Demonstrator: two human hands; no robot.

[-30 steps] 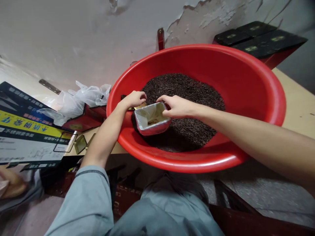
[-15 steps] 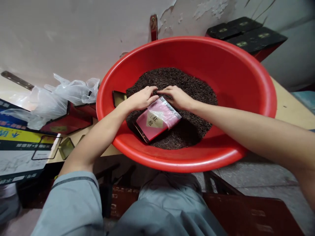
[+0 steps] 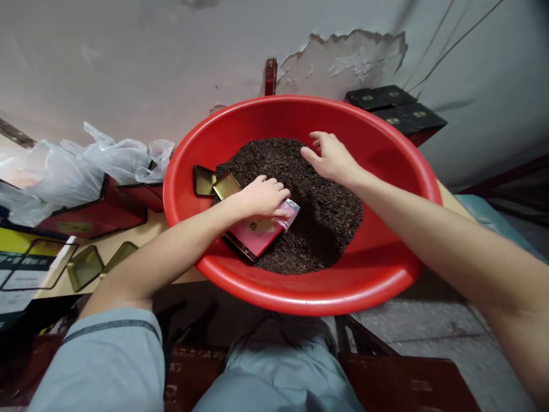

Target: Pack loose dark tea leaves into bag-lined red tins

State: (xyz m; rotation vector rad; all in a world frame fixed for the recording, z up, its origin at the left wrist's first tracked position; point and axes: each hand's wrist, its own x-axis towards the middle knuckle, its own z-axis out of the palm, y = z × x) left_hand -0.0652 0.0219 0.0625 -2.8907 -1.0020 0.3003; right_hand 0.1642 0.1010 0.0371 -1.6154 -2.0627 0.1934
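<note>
A large red plastic basin [image 3: 311, 300] holds a heap of dark, loose tea leaves [image 3: 330, 223]. On the heap's near left side lies a pink and black tea tin [image 3: 253, 240], tilted, with a silvery bag mouth [image 3: 292, 214] sticking out of its right end. My left hand [image 3: 266, 197] grips the tin from above, fingers bent over the edge by the bag; its palm hides much of the label. My right hand [image 3: 332, 155] hovers over the far right of the tea, fingers apart and holding nothing. Two gold-lined lids, one a dark-rimmed lid [image 3: 204, 181], rest at the basin's left.
Left of the basin stand red tins [image 3: 100, 212] with clear plastic bags [image 3: 115, 154] in them. Gold lids [image 3: 84, 268] lie on the pale tabletop [image 3: 148, 232]. Several black-topped tins [image 3: 394, 109] stand behind the basin at right, near the peeling wall [image 3: 355, 57].
My right hand has left the tin's bag end and moved right and away over the tea. My left hand has come down over the bag mouth. The view has shifted.
</note>
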